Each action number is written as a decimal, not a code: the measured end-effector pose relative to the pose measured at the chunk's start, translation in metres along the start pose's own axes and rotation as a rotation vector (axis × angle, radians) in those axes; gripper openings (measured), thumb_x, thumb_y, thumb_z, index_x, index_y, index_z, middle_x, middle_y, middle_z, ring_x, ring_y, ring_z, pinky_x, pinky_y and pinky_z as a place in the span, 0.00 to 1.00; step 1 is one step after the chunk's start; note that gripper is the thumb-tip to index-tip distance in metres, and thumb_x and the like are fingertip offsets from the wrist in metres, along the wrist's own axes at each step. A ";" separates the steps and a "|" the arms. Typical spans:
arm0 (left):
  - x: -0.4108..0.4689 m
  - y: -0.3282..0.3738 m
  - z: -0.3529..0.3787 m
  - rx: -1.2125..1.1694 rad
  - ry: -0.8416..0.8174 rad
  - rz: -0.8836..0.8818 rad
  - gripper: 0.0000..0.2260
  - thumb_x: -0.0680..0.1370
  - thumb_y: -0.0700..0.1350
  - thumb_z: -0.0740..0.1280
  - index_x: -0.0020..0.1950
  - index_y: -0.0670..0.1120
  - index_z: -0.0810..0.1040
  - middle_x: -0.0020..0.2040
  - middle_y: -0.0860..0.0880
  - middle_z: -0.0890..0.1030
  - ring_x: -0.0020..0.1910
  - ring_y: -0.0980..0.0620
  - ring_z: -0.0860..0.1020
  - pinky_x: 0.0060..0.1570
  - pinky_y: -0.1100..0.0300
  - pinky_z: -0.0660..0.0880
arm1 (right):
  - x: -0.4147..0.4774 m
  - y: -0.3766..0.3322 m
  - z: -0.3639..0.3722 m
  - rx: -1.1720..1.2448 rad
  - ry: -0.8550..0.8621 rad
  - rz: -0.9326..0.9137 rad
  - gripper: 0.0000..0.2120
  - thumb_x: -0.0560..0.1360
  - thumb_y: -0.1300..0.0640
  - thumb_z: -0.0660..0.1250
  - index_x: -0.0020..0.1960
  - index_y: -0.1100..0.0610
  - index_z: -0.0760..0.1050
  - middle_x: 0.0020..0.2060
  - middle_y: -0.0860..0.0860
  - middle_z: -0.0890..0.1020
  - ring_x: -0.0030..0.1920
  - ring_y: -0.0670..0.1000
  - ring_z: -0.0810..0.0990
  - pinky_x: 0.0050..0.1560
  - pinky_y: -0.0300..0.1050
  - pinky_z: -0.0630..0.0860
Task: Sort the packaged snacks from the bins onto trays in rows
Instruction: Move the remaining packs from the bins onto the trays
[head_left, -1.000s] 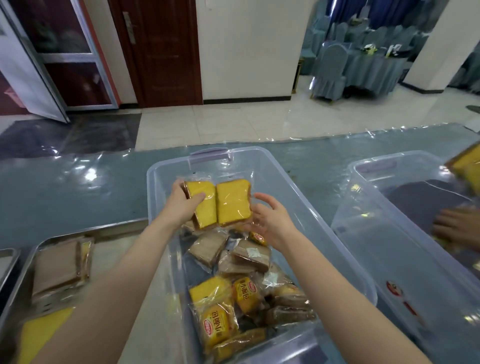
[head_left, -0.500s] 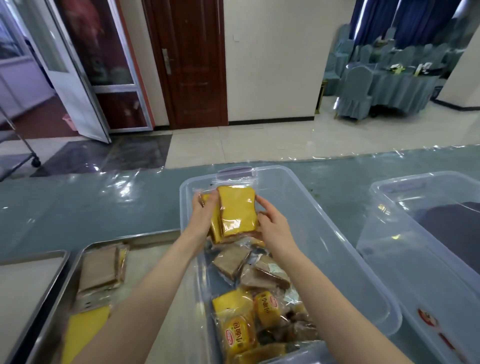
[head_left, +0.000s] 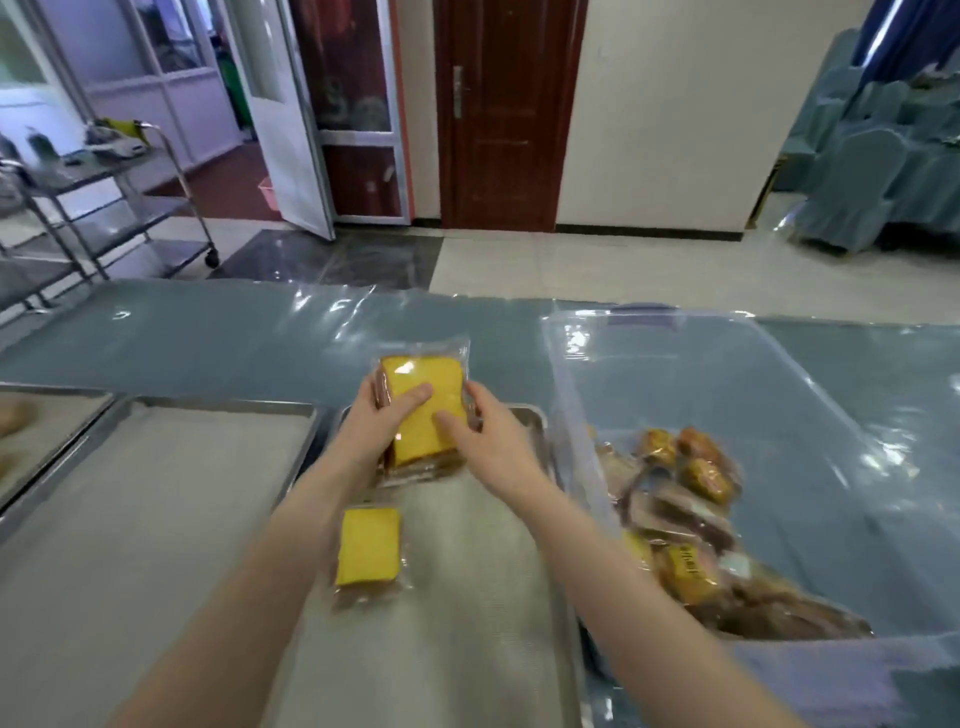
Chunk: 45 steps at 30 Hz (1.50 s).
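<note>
Tabletop (head_left: 218, 338) has a blue-grey cloth under shiny clear plastic. Sitting right on it: three steel trays side by side, left one (head_left: 52, 431), middle (head_left: 218, 415), right (head_left: 535, 415), then a clear bin (head_left: 675, 343) just beside that.

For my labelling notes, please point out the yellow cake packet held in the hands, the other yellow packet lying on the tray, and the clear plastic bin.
Held yellow cake packet (head_left: 423, 395), head view, upper yellow face.
Lying yellow cake packet (head_left: 368, 545), head view, centre.
Clear plastic bin (head_left: 727, 384), head view, far wall.
</note>
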<state>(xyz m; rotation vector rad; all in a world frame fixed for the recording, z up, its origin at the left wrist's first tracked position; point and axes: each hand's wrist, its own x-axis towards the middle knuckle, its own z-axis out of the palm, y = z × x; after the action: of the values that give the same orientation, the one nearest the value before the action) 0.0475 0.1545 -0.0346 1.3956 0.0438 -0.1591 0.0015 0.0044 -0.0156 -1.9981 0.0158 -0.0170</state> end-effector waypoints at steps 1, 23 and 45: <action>-0.003 -0.014 -0.017 0.011 0.031 -0.033 0.36 0.65 0.52 0.79 0.68 0.44 0.70 0.60 0.42 0.81 0.55 0.44 0.82 0.50 0.48 0.80 | -0.002 0.008 0.022 0.035 -0.018 0.029 0.24 0.77 0.52 0.67 0.70 0.53 0.68 0.64 0.51 0.77 0.61 0.51 0.76 0.64 0.48 0.72; -0.011 -0.050 -0.077 0.779 0.355 0.196 0.17 0.77 0.48 0.67 0.62 0.40 0.76 0.59 0.41 0.78 0.59 0.43 0.75 0.61 0.51 0.70 | -0.013 0.003 0.016 -0.223 0.042 0.007 0.19 0.77 0.52 0.66 0.67 0.54 0.73 0.63 0.48 0.77 0.63 0.45 0.74 0.65 0.41 0.69; 0.047 -0.089 0.295 1.139 -0.353 0.303 0.04 0.75 0.46 0.67 0.48 0.52 0.78 0.35 0.61 0.73 0.42 0.54 0.75 0.43 0.60 0.71 | 0.004 0.215 -0.239 -1.205 -0.376 0.145 0.16 0.76 0.50 0.66 0.61 0.56 0.76 0.58 0.55 0.78 0.59 0.57 0.76 0.52 0.47 0.72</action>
<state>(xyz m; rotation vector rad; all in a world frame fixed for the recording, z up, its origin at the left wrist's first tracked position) 0.0626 -0.1540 -0.0752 2.4561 -0.6395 -0.1819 0.0002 -0.3017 -0.1120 -3.1585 -0.0920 0.5858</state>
